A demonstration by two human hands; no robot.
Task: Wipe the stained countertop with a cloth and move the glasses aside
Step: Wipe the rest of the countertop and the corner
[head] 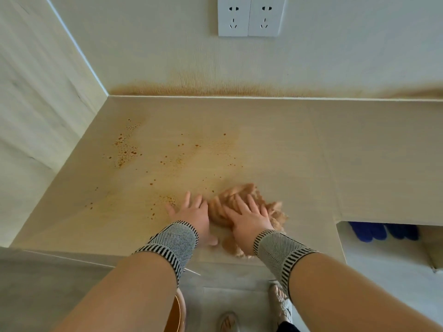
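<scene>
Both hands are down flat on the counter (pixel 275 144), close to its front edge. The right hand (pixel 249 220) lies spread on a tan cloth (pixel 244 195), fingers straight and pressing it to the surface; the cloth bunches out ahead of the fingertips and to the right of the wrist. The left hand (pixel 191 213) rests just beside it, fingers stretched out on the bare top, its thumb side touching the cloth's edge. Neither one is gripping anything. Each wrist wears a grey knit band with black stripes. Brown stains (pixel 127 144) speckle the counter ahead and to the left, thickest near the corner, and a brown tide mark runs along the foot of the wall (pixel 191 88). Two white sockets (pixel 250 16) sit high on that wall. I see no glasses from here
</scene>
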